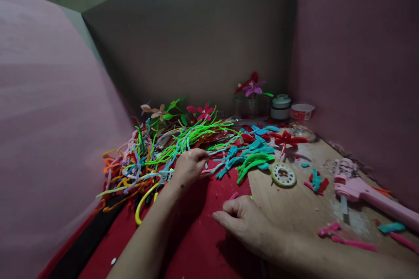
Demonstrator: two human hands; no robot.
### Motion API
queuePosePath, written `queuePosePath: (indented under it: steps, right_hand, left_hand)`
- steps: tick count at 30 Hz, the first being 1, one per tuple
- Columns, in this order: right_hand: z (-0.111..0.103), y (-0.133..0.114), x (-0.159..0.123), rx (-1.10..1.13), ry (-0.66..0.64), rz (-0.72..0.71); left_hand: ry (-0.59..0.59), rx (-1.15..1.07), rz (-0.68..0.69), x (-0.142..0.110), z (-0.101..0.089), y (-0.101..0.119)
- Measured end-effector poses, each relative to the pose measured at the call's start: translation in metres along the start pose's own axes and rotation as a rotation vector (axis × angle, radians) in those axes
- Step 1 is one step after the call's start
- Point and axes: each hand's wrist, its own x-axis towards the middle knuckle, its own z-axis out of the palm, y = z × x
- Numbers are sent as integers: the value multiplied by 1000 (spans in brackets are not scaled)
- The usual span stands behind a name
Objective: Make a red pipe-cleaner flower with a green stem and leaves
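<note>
My left hand (190,166) is closed, its fingers curled at the near edge of a heap of fuzzy pipe cleaners (196,135), mostly bright green here. What it grips, if anything, is hidden. Lower and to the right, my right hand (245,220) is closed above the red cloth (196,226), thumb against curled fingers; I cannot make out anything in it. A small pink piece (234,195) shows just behind its knuckles. Beyond lie bent green loops (253,163) and turquoise loops (257,146). Yellow-handled pliers (141,205) rest beside my left forearm.
A pink glue gun (363,192) lies at right on the wooden board (294,209), among pink and turquoise scraps. Nearer the middle are a yellow-rimmed disc (283,175) and a red pipe-cleaner flower (286,138). Finished flowers, a jar (280,107) and a tub (302,111) stand behind.
</note>
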Motion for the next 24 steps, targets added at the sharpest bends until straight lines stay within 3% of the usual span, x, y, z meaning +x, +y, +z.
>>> queuePosePath:
  steps: [3, 7, 16, 24]
  right_hand:
    - [-1, 0, 1, -8, 4, -7]
    - [-1, 0, 1, -11, 7, -2]
    - [-4, -7, -1, -29, -4, 47]
    - [-3, -7, -3, 117, -42, 37]
  left_hand:
    - [-122, 114, 5, 5, -3, -22]
    - [-93, 158, -45, 8, 2, -33]
    - [-93, 150, -66, 12, 14, -45]
    - [-136, 222, -169, 7, 9, -36]
